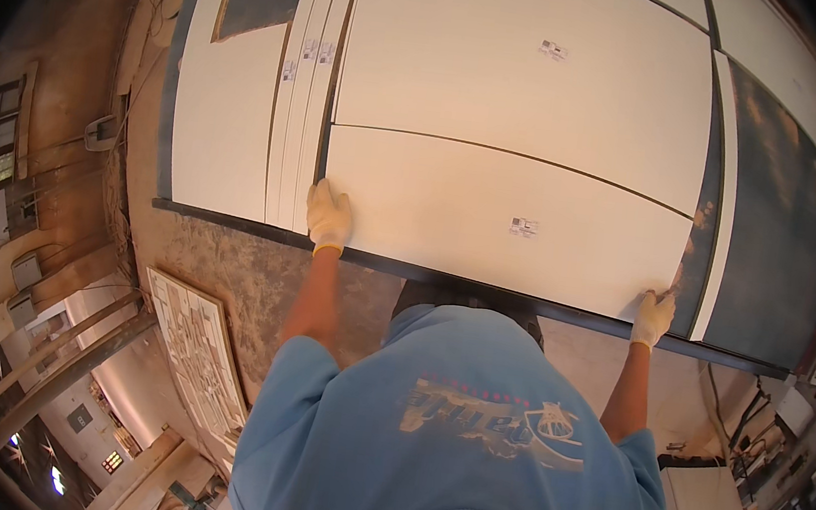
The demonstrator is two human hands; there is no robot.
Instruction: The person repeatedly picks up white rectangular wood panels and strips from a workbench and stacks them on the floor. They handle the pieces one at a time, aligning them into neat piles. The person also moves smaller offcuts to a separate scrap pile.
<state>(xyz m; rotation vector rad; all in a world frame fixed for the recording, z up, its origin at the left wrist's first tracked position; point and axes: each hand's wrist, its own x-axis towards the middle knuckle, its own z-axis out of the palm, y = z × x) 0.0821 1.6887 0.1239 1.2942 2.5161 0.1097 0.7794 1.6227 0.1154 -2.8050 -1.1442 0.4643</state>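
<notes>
Well, from far away I'd say the near white board looks cut but not yet lifted, lying flat between my half-curled left hand and bent right hand, though I can't tell if either grips it, with a bigger board beyond both.

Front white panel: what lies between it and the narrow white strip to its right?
The head view shows dark tabletop with brown patches between the panel and strip; the right hand's grip is at the panel's near right corner.
</notes>
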